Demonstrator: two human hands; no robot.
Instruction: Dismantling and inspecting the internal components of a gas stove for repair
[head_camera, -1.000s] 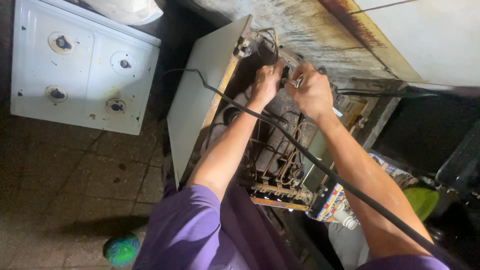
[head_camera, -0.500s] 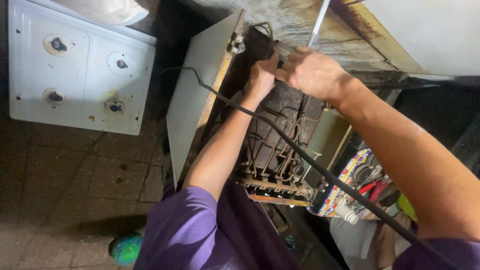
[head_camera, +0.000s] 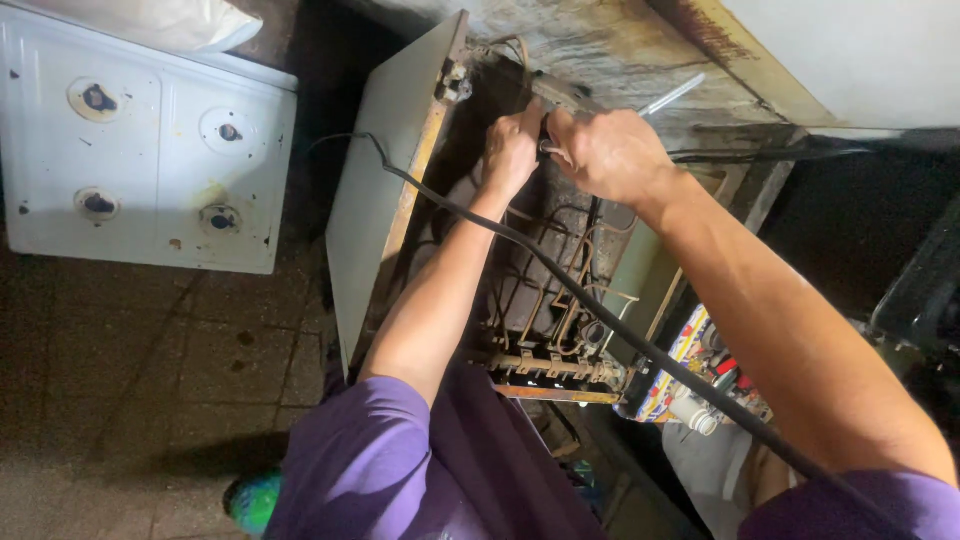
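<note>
Short purple sleeves cover both upper arms; forearms and both hands are bare.

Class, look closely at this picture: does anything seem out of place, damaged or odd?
Yes. The stove body stands open and rusty, its gas pipes exposed. Its white burner top lies detached on the floor. A black cable crosses both arms.

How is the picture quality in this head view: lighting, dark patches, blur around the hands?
Head view: uneven lighting; the white stove top and wall are bright, the right side and the stove's interior fall into deep shadow. The left hand and right hand are lit and fairly sharp, but what they grip is too dark to tell. Slight wide-angle stretch at the edges.
</note>
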